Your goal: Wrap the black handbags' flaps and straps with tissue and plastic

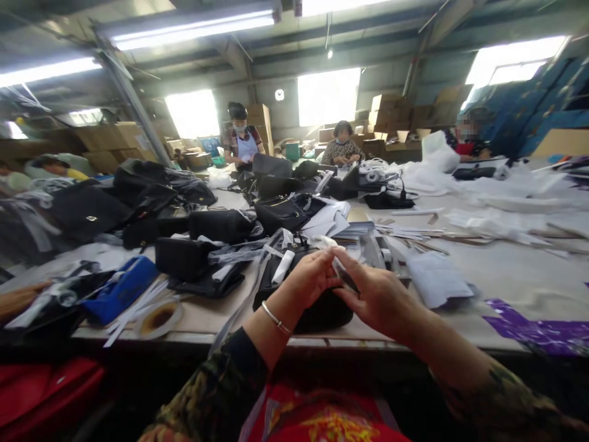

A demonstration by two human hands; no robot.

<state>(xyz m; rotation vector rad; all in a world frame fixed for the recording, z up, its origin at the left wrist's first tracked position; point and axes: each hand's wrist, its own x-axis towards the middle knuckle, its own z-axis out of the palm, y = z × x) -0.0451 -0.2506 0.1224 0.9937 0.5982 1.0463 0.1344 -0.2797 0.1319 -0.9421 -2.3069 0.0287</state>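
Observation:
A black bag [324, 310] lies at the table's front edge, below both of my hands. My left hand [309, 279], with a bangle at the wrist, has its fingers pinched together over the bag. Close against it, my right hand [375, 294] has its thumb and fingers bent around a thin strip that looks whitish or clear. Both sets of fingertips meet at this strip; its exact kind is too blurred to tell. A white paper-wrapped piece [283, 267] rests on the bag just left of my left hand.
Left of the bag are a blue tape dispenser [122, 288], a tape roll [159, 318] and more black bags [221, 226]. A white packet [437, 277] and purple plastic [538, 325] lie to the right. A co-worker's hand [23, 301] reaches in at far left; several people sit or stand beyond.

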